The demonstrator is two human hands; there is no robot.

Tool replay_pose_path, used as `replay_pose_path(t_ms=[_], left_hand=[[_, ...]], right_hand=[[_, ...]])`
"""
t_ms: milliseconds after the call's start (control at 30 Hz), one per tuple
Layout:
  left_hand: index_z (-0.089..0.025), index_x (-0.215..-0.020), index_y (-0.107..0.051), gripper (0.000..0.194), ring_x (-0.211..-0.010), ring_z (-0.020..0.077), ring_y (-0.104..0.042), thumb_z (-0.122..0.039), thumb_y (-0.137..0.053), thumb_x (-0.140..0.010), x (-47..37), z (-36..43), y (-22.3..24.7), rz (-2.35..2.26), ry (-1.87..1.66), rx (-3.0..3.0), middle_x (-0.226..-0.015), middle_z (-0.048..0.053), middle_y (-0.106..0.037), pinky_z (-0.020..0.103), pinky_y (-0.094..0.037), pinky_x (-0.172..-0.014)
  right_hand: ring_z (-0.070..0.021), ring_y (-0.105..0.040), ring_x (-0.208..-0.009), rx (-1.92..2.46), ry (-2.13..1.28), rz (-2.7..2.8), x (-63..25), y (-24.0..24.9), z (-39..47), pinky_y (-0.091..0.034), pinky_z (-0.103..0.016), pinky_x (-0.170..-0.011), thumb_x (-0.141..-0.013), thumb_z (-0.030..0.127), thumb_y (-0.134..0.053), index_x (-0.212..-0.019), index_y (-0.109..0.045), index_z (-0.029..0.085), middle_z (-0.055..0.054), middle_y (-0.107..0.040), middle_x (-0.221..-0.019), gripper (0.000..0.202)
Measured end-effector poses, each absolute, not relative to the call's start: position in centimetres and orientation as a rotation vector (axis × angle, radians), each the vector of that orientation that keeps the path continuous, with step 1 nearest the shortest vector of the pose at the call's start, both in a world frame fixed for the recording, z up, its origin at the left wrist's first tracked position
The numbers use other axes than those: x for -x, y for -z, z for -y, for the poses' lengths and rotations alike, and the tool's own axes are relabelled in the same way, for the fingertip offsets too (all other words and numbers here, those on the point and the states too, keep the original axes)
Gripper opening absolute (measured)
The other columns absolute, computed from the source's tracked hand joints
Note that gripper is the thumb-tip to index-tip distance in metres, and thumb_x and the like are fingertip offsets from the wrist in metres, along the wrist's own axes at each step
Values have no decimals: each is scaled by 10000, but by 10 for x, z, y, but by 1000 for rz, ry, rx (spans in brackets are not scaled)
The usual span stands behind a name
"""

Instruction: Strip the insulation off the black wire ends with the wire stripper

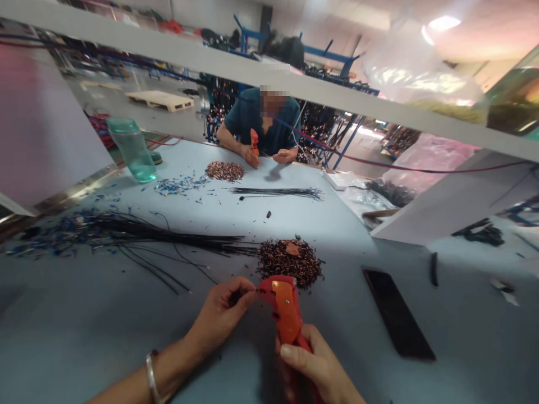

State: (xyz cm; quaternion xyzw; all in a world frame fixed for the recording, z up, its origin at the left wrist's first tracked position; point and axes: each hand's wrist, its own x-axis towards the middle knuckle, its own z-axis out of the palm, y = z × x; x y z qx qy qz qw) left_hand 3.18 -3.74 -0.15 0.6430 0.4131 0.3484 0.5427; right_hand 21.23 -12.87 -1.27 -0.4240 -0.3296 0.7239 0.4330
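My right hand (314,359) is wrapped around the handles of a red and orange wire stripper (287,311), its head pointing away from me. At the left side of that head, my left hand (223,308) is closed in a pinch. A short dark end of what looks like a black wire (257,290) shows between the fingertips and the jaws; the rest of it is hidden. Just beyond the tool lies a pile of small black and copper-coloured offcuts (290,261). A bundle of black wires (181,235) stretches leftward from the pile, with blue-tipped ends at its far left.
A dark phone (398,311) lies to the right. Across the table (337,224), a co-worker (263,123) holds a similar orange tool. Near them are a copper-coloured pile (225,170), blue-ended pieces (181,184), more black wires (278,192) and a green bottle (132,148). A white beam (189,59) crosses above.
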Motion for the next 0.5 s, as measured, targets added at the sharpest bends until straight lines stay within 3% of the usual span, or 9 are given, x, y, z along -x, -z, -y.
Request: replay_pose_path(t_ms=[100, 167, 233, 333, 400, 500], left_hand=[[-149, -752, -598, 275, -626, 127, -421, -395, -537, -859, -32, 38, 2, -986, -826, -1526, -643, -24, -479, 229, -346, -586], [-149, -748, -596, 271, -625, 127, -421, -394, -544, -853, -32, 38, 1, -990, -830, -1528, -644, -24, -477, 228, -346, -583], [-151, -730, -584, 270, -615, 124, -419, -391, -550, -848, -32, 38, 0, -997, -836, -1519, -636, -27, -469, 225, -343, -572], [-158, -711, -563, 266, -596, 117, -415, -387, -550, -844, -32, 38, -2, -1010, -858, -1474, -624, -33, -462, 217, -344, -555], [-161, -706, -559, 256, -587, 113, -408, -380, -556, -837, -33, 38, -4, -1025, -895, -1448, -618, -37, -454, 211, -345, -544], [-161, -711, -567, 233, -583, 110, -401, -368, -573, -817, -33, 38, -5, -1049, -947, -1440, -616, -42, -447, 205, -348, -540]], right_hand=[[-39, -307, -248, 1039, -1750, 805, -208, 15, 130, -258, -151, -255, -696, 541, -718, -634, -475, 187, 100, -392, -372, 434], [-37, -298, -245, 1021, -1741, 819, -207, 13, 129, -240, -150, -252, -699, 540, -718, -621, -471, 189, 105, -377, -366, 436], [-60, -400, -306, 1018, -1732, 834, -208, 11, 129, -321, -164, -304, -698, 524, -730, -682, -528, 162, 67, -464, -427, 415], [-146, -612, -547, 975, -1712, 751, -212, 6, 128, -494, -253, -501, -681, 463, -768, -895, -600, 128, -31, -637, -674, 432], [-189, -664, -674, 945, -1720, 642, -214, 3, 128, -525, -304, -610, -682, 409, -777, -991, -596, 139, -54, -670, -799, 449], [-195, -675, -694, 931, -1763, 559, -217, 0, 126, -520, -315, -647, -683, 368, -774, -992, -600, 142, -47, -672, -808, 421]])
